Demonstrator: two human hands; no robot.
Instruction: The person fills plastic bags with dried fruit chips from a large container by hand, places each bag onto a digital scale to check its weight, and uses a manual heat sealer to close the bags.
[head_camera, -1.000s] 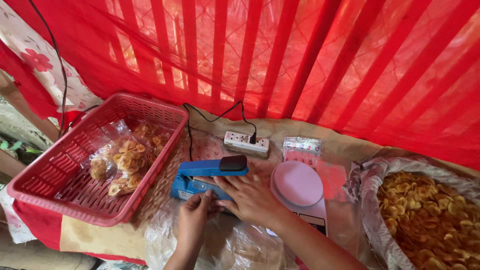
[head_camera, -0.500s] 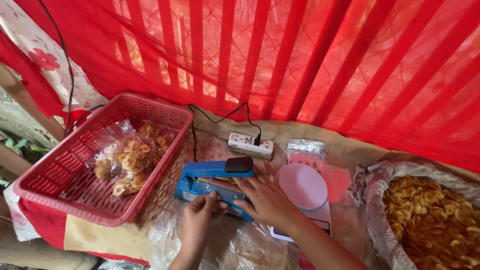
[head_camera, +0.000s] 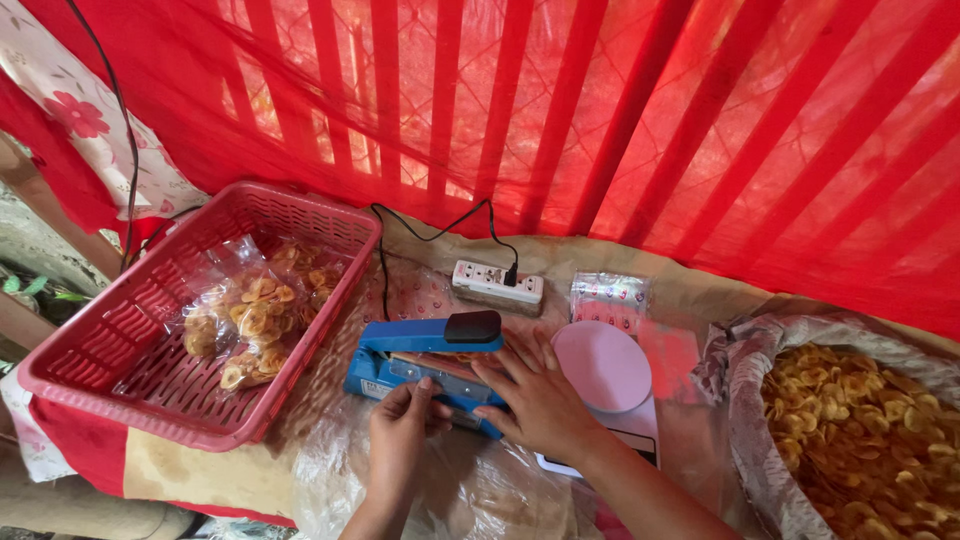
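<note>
A red slatted screen draped with red netting fills the background above a bench covered in pale cloth. At the left stands a red plastic basket holding clear bags of fried chips. At the far right, a large plastic-lined sack lies open, heaped with loose golden chips. Between them, a blue heat sealer sits near the front of the bench, its arm with a black knob raised at a slight tilt. A clear plastic bag spreads toward the camera from the sealer's jaw. The person's left hand pinches the bag's edge at the sealer's front, fingers closed on the plastic. The right hand lies with fingers spread flat across the bag mouth and the sealer's base, pressing rather than gripping. Just right of that hand sits a small scale with a round pink pan. Behind the sealer, a white power strip carries a black cord, and a stack of small empty bags lies beside it.
</note>
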